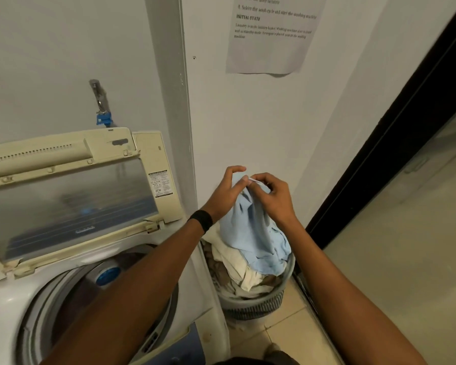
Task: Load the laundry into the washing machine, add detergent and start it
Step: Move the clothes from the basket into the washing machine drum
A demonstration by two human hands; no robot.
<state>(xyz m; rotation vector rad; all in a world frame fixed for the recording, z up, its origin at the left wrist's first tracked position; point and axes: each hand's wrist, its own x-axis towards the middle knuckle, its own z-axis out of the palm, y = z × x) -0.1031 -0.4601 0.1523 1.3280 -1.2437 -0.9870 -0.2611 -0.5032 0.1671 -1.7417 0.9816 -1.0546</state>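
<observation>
A light blue garment (253, 233) hangs lifted above the grey laundry basket (258, 302), which stands on the floor right of the washing machine. My left hand (225, 192) grips the garment's top from the left. My right hand (271, 197) pinches a small white tag at the top from the right. Cream and brown clothes (234, 262) fill the basket below. The top-loading washing machine (8, 306) stands at the lower left with its lid (69, 196) raised; its drum (71, 304) is dark inside and partly hidden by my left forearm.
A tap with a blue connector (103, 117) sticks out of the wall behind the machine. A printed paper sheet (269, 35) hangs on the wall. A dark door frame (395, 138) with glass runs along the right. Beige tiles (284, 335) cover the floor.
</observation>
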